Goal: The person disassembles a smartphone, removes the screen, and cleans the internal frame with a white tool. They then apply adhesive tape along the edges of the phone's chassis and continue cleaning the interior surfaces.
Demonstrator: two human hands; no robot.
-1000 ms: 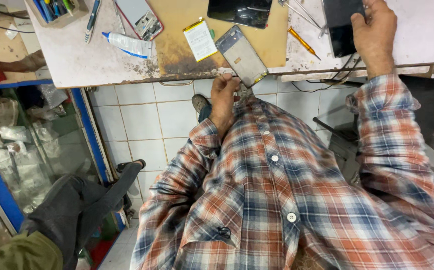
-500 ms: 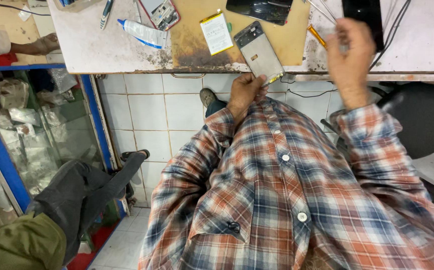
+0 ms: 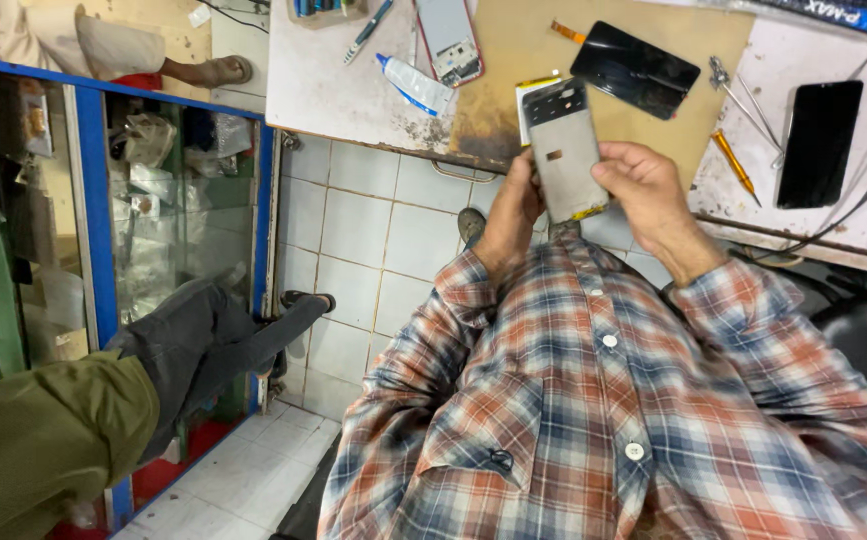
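Note:
I hold a grey phone panel (image 3: pixel 563 150) upright over my lap, in front of the workbench edge. My left hand (image 3: pixel 513 210) grips its left side from below. My right hand (image 3: pixel 643 190) grips its right side, thumb on the face. The panel has a dark strip at the top, a small square mark in the middle and a yellow strip at the bottom. Behind the panel on the bench lies a yellow-topped packet (image 3: pixel 528 100), partly hidden. My checked shirt sleeves fill the lower view.
The workbench (image 3: pixel 333 90) carries a black screen panel (image 3: pixel 635 70), a black phone (image 3: pixel 819 142), an opened phone (image 3: pixel 449 40), a white-and-blue tube (image 3: pixel 411 84), an orange-handled tool (image 3: pixel 733 166) and tweezers (image 3: pixel 738 100). A glass display case (image 3: pixel 143 220) stands left. Another person's legs (image 3: pixel 213 340) stretch across the tiled floor.
My right hand left the black phone on the bench and came to the grey panel. The panel rose off the bench edge and both hands now hold it.

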